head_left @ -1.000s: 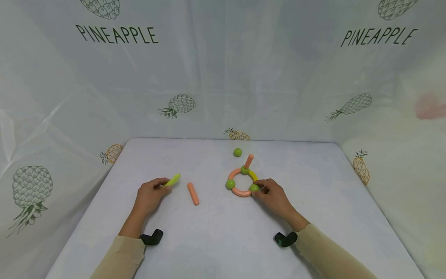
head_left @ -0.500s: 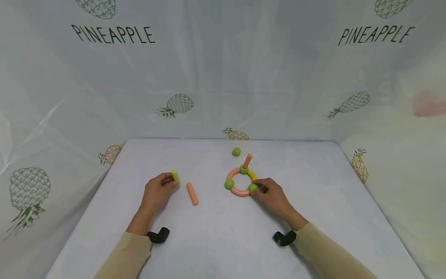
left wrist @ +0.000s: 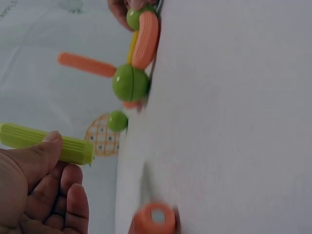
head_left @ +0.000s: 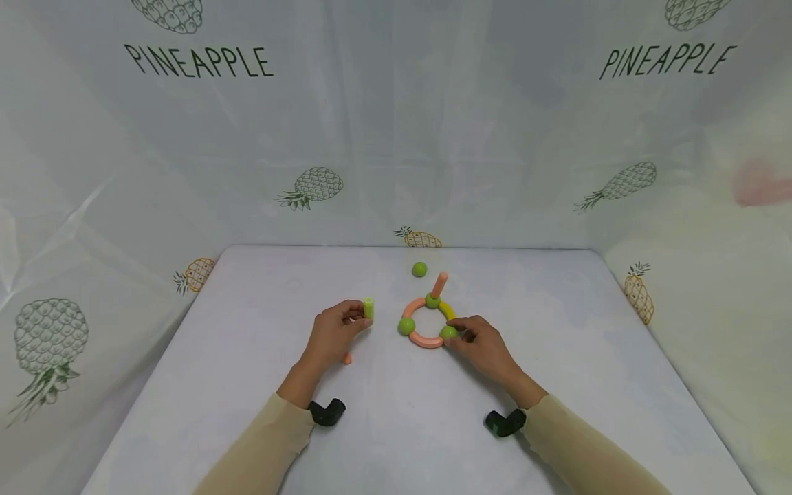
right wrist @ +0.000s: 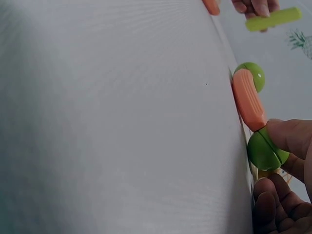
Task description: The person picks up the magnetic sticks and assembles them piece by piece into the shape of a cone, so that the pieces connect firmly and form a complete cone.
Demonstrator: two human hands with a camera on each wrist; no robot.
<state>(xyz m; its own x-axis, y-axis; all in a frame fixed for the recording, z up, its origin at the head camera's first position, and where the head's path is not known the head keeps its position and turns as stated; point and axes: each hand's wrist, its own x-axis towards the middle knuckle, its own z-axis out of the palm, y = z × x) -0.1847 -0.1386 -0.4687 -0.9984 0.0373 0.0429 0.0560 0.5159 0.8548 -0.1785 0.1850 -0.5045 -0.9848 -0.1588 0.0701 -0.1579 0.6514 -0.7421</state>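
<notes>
My left hand [head_left: 331,335] pinches a lime-green ribbed rod [left wrist: 73,151] between thumb and fingers, upright above the table, just left of a ring of toy building pieces. The ring joins curved orange bars [head_left: 427,341], a curved yellow bar [head_left: 448,311] and green balls [head_left: 405,326]. At its near right, my right hand [head_left: 484,348] grips one green ball [right wrist: 265,150] with thumb and fingers. A straight orange rod [head_left: 440,283] stands up from the ring's far ball [head_left: 432,301].
Behind the ring lies a loose green ball [head_left: 419,269]. Another straight orange rod [left wrist: 155,218] lies on the white table [head_left: 396,426], mostly hidden by the left hand in the head view. A pineapple-print sheet [head_left: 396,137] hangs around the table.
My left hand has moved right toward the ring, over the loose orange rod, and turned the lime-green rod from slanted to upright. My right hand keeps its hold on the ball.
</notes>
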